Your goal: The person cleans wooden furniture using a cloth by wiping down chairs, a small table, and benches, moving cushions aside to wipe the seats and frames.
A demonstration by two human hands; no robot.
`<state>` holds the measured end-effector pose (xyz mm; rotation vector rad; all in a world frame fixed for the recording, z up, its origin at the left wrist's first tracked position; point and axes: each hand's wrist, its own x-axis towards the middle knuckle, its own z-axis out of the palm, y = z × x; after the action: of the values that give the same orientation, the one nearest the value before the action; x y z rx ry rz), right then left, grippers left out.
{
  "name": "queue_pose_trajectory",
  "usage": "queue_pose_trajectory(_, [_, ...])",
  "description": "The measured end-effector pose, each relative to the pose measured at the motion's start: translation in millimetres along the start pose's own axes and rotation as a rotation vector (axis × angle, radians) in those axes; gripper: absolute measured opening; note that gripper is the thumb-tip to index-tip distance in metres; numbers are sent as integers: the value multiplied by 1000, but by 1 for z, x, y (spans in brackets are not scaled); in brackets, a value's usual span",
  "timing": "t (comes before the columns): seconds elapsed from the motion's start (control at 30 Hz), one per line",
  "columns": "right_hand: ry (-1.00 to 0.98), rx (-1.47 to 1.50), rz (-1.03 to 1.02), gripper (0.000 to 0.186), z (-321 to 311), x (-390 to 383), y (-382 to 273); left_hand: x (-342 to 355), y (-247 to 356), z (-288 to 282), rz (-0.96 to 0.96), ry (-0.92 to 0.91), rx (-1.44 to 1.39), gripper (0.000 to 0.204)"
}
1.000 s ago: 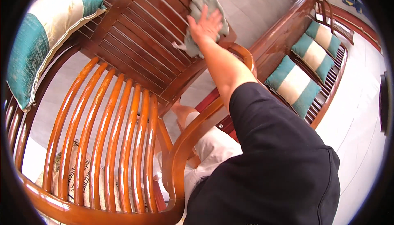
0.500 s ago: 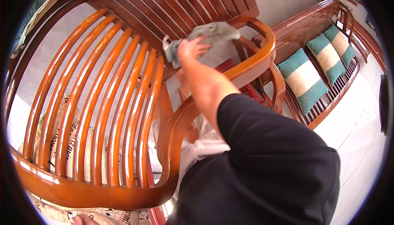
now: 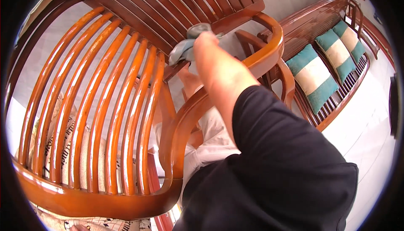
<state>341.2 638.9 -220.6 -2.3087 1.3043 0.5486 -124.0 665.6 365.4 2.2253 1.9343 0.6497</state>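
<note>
My right hand (image 3: 203, 41) grips a bunched grey-green cloth (image 3: 183, 50) at the rear corner of the chair's slatted seat (image 3: 153, 14), near where it meets the curved spindles of the glossy wooden backrest (image 3: 94, 117). The forearm crosses beside the curved armrest (image 3: 269, 54) and partly hides the fingers. Of my left hand (image 3: 78, 227) only a bit of skin shows at the lower edge, by a printed beige cushion (image 3: 109, 222); its fingers are hidden.
At the right a long wooden bench (image 3: 305, 12) holds three teal-and-cream cushions (image 3: 312, 81). Pale tiled floor (image 3: 353, 125) surrounds it, with more wooden furniture at the top right. My legs in light trousers (image 3: 212, 134) are below the armrest.
My right hand and the cloth have moved down from the seat's outer part to its rear corner by the backrest. The view has shifted, leaving the left cushion mostly out of sight.
</note>
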Motion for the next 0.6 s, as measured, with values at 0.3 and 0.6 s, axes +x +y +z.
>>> queue_pose_trajectory(0.3, [197, 178, -371, 20, -24, 49, -162, -9, -18, -17, 101, 14, 124, 24])
queue_pose_trajectory(0.6, [-9, -828, -804, 53, -59, -72, 47, -27, -23, -33, -307, 191, 65, 24])
